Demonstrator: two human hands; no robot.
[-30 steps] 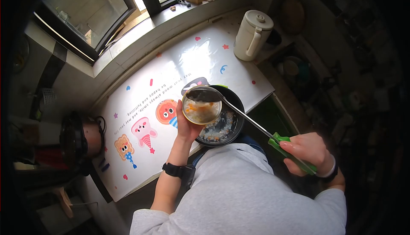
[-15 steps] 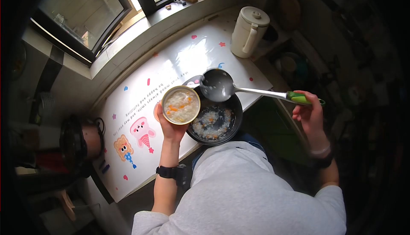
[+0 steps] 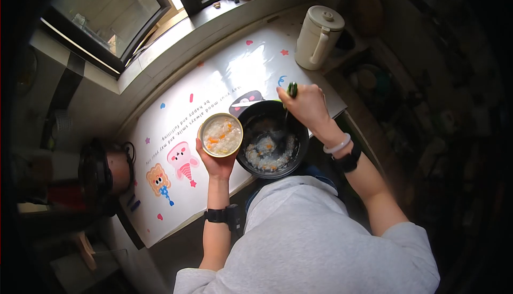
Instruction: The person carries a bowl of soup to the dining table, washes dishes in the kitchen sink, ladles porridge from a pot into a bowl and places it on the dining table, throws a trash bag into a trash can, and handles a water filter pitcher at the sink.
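Copper first, far L: the cooker (image 3: 118,171), dark on top. Then the white mat (image 3: 155,127) w/ cartoon prints. Above it the L hand (image 3: 218,165) is half-curled, cupping a bowl (image 3: 203,122) from the near side, thumb up its L edge. Bowl's approx. level & looks nearly full of rice (image 3: 218,130) w/ orange bits. Just R of it, the pot (image 3: 257,116); rims overlap in view, can't tell if they touch. More rice lies thin round the pot's base, mostly nearside. Ladle (image 3: 292,89) stands near upright at the pot's far R, its head lost in the dark, so no telling what's in it. R hand (image 3: 307,107) is closed in a fist round its green grip. Jug (image 3: 319,37) stands beyond, far R. To do it well, IMO: keep the bowl level & close by the rim so drips land in the pot, run the ladle's edge along the base to gather thin bits, & take small scoops, esp. w/ the bowl that full.
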